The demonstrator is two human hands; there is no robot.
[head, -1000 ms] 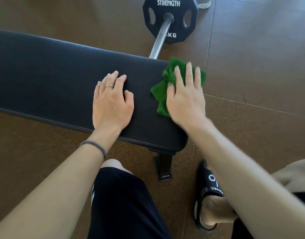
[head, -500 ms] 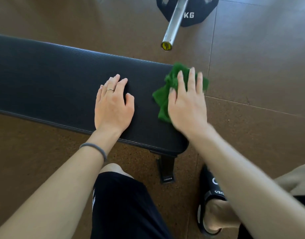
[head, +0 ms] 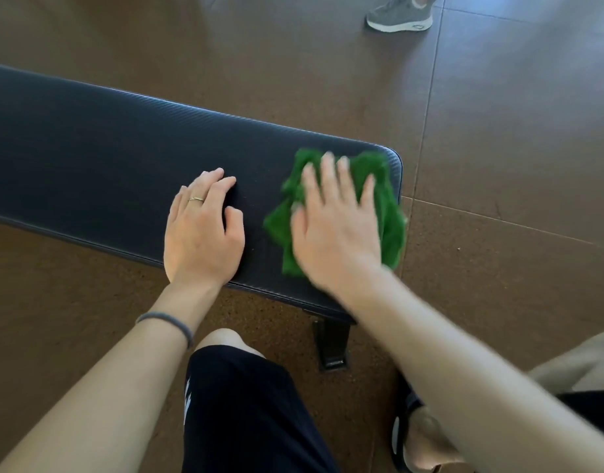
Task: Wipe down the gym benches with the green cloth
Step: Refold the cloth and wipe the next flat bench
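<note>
A long black padded gym bench [head: 99, 158] runs from the left edge to a rounded right end. On that right end lies a crumpled green cloth [head: 382, 179]. My right hand [head: 334, 227] presses flat on the cloth with straight, spread fingers and is blurred by motion. My left hand [head: 203, 230] rests palm down on the bench pad just left of the cloth, fingers relaxed, a ring on one finger. The cloth's right edge reaches the bench's end.
Brown tiled floor [head: 515, 131] surrounds the bench. The bench's black leg [head: 331, 346] stands below its right end. Another person's grey sneaker [head: 399, 15] is at the top. My knee in black shorts [head: 239, 404] and my sandalled foot [head: 416, 438] are below.
The view has tilted up and the barbell with its weight plate has left the frame. My right hand has slid the cloth slightly nearer the bench's right end. A grey sneaker appears at the top.
</note>
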